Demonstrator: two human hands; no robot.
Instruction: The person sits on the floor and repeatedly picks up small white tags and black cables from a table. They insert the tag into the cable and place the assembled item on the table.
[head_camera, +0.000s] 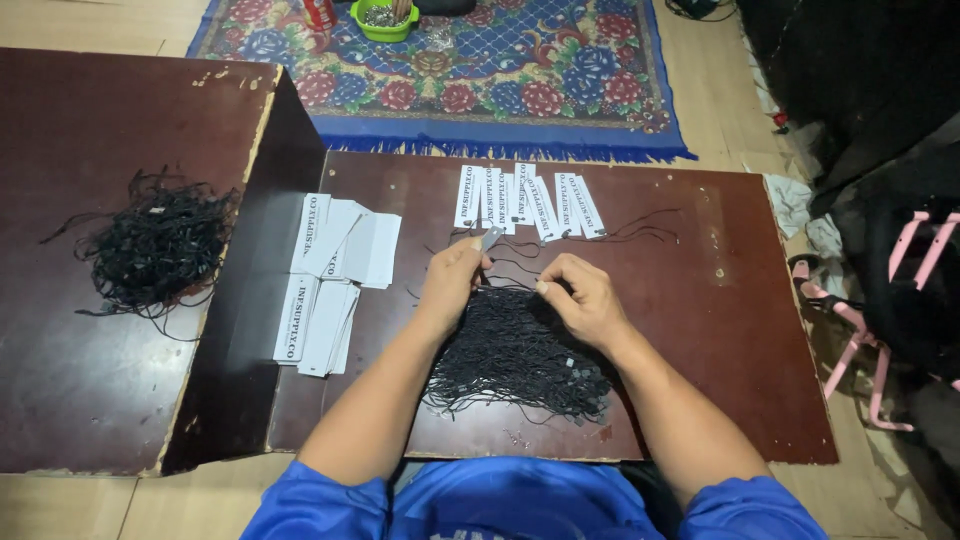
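1. The left hand (452, 282) pinches a small grey tag (491, 238), its long axis tilted up and rightward, away from the person.
2. The right hand (585, 300) is closed on a black string (512, 284) stretched leftward toward the left hand.
3. Both hands rest on the string pile (515, 360), mid-counter (700, 330), just below the row of white tags (525, 200).

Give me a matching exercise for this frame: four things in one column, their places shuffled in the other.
Things:
1. row of white tags
2. loose tag stack
3. tangled string pile
4. green bowl

Places:
A. on the patterned rug
B. left board, far from both hands
C. far edge of the board, beyond the hands
D. left of the left hand

Pairs: 1-C, 2-D, 3-B, 4-A
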